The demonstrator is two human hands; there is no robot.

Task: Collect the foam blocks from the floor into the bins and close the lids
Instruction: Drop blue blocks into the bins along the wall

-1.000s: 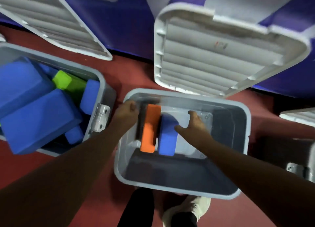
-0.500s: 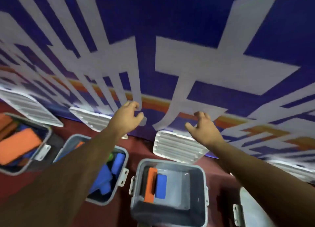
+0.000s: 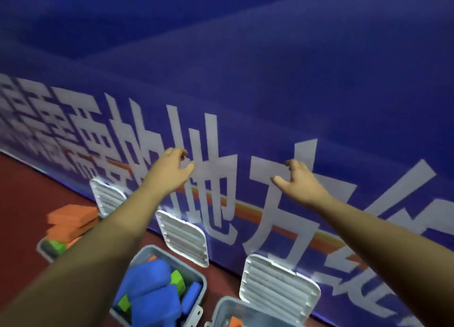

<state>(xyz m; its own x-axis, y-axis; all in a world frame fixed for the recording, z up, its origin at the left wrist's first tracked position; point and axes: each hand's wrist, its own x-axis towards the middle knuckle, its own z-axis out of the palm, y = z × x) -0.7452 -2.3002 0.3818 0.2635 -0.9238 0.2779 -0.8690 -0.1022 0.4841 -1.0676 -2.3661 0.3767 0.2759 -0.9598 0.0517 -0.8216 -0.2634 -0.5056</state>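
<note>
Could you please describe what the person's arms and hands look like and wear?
The left hand and right hand are ungloved, with no ring or watch visible. The left forearm and right forearm are bare, no sleeves in view.

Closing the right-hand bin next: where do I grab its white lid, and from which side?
Probably the top edge of the white lid, reaching from above and in front. It stands tilted back against the blue banner, ribbed underside toward you, behind the right bin, so that edge is free to hook and pull down.
</note>
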